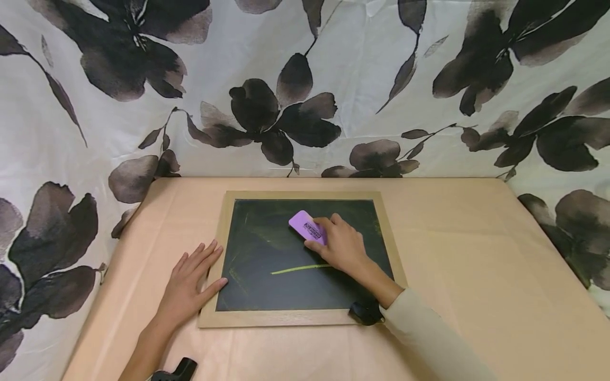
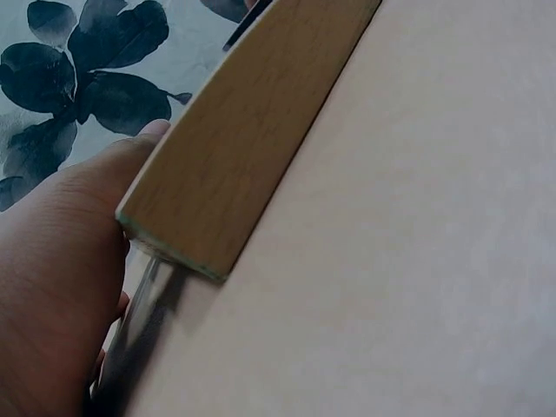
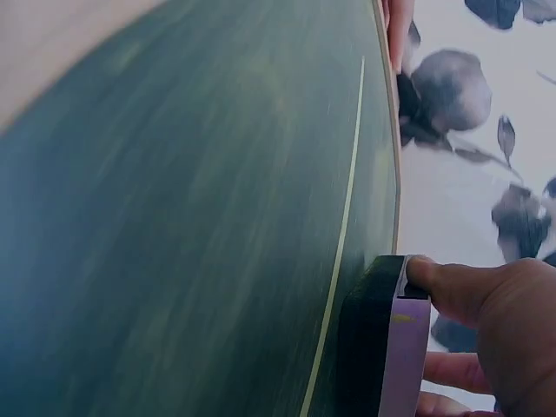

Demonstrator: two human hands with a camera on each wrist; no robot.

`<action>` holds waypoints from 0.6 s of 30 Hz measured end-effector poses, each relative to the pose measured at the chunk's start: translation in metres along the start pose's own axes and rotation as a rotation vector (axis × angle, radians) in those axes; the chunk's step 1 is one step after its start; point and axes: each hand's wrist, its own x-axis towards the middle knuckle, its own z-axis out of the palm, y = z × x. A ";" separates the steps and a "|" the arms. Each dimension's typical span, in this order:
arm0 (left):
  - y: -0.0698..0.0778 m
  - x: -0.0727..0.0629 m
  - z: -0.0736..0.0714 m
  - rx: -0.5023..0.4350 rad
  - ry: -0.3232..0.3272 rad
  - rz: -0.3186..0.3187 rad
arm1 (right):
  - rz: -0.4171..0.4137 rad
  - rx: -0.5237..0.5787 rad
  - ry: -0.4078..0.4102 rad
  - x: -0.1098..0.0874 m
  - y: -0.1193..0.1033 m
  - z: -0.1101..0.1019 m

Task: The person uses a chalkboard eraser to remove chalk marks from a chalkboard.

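A framed chalkboard lies on the table, with a yellow chalk line across its lower middle. My right hand grips a purple chalkboard eraser on the upper middle of the board. In the right wrist view the eraser shows its dark felt side and a small yellow mark, with the thumb on one end. My left hand rests with straight fingers at the frame's left edge. The left wrist view shows that hand beside the wooden frame.
Faint yellow smears mark the board's surface. A peach cloth covers the table around it. Behind and at both sides hangs a white curtain with dark flowers. Black wrist cameras sit at both wrists.
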 end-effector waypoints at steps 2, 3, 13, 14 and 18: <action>0.000 0.000 0.000 -0.001 0.001 -0.002 | 0.010 -0.002 0.016 -0.002 0.009 -0.003; 0.000 0.000 0.000 -0.001 0.000 -0.003 | 0.016 -0.005 0.022 -0.004 0.014 -0.005; 0.001 -0.002 0.001 -0.002 0.006 0.005 | 0.070 -0.019 0.053 -0.017 0.047 -0.019; 0.001 -0.002 0.001 -0.004 0.007 0.006 | 0.088 -0.023 0.053 -0.019 0.048 -0.020; 0.000 -0.002 0.001 0.001 0.014 0.011 | 0.159 -0.026 0.071 -0.028 0.055 -0.022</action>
